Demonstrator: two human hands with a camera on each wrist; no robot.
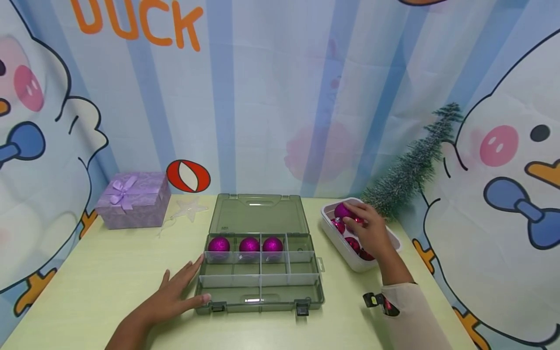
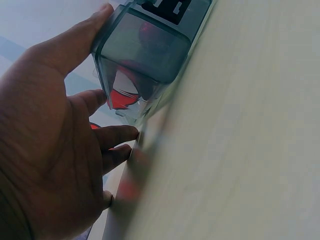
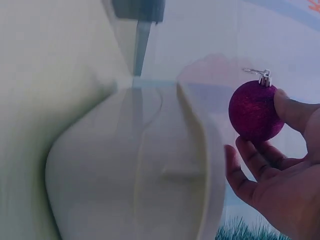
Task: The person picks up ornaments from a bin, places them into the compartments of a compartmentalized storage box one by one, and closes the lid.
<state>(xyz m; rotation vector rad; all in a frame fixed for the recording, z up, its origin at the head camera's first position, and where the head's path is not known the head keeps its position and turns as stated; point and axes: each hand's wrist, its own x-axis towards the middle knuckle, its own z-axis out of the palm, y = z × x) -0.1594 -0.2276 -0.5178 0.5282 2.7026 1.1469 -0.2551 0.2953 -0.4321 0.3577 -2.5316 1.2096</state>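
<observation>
Your right hand (image 1: 373, 234) pinches a glittery purple ball (image 3: 254, 111) between thumb and fingertips, just above the white tub (image 1: 363, 265). Your left hand (image 1: 171, 295) lies with fingers extended, thumb against the green divided box (image 1: 229, 294). The ball is probably light, stiff and perhaps brittle; its glitter should resist slipping. Hold it gently round the sides (the silver cap (image 3: 265, 78) might pull loose).

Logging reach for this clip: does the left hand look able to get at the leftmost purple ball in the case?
Likely yes: the left hand touches the left side of the case, holding nothing; the lid lies open behind, and nothing seems to cover the leftmost purple ball.
</observation>
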